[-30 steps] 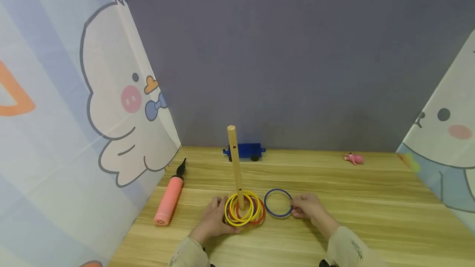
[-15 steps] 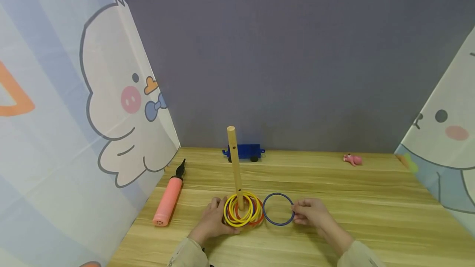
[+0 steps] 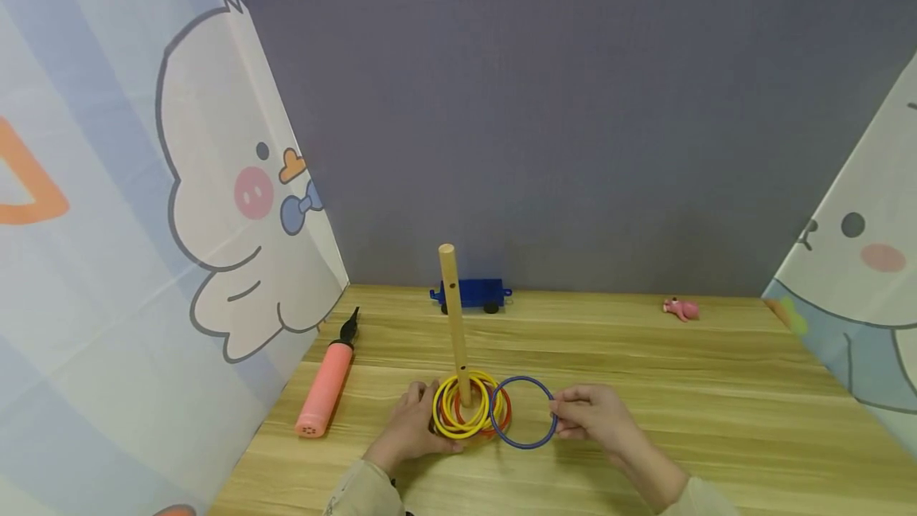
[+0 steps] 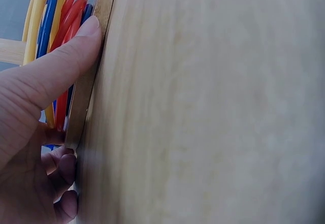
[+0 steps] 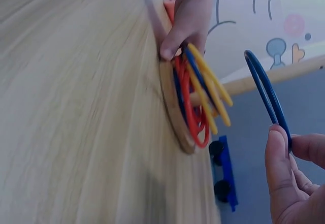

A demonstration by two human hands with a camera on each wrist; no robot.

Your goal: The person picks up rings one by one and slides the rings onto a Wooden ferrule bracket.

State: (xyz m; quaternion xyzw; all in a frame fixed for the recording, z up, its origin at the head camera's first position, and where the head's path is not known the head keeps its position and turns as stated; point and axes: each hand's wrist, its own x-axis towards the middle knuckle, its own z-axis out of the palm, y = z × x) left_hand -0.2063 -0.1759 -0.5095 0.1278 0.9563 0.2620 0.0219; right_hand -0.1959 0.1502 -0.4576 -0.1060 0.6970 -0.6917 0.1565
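Note:
A wooden peg [image 3: 456, 317] stands upright, with several yellow, red and blue rings loosely stacked around its foot. Low on the stand, my left hand [image 3: 411, 424] grips the edge of its wooden base [image 4: 81, 99], thumb on the rim and rings. Between thumb and fingers my right hand [image 3: 593, 419] pinches the right side of a thin blue ring [image 3: 524, 447]. That ring is held above the table, its left edge overlapping the stacked rings in the head view. In the right wrist view a gap separates it from the stack and the peg.
A pink hand pump [image 3: 326, 388] with a black nozzle lies at the left. Behind the peg stands a blue toy wagon [image 3: 481, 293]. A small pink toy animal [image 3: 683, 309] sits at the back right. Printed cloth and a grey backdrop [image 3: 559, 118] enclose the wooden table [image 3: 716, 388].
The blue ring has risen from the table and moved left and nearer to me, toward the stack. My right hand moved with it, while the left hand stayed on the base.

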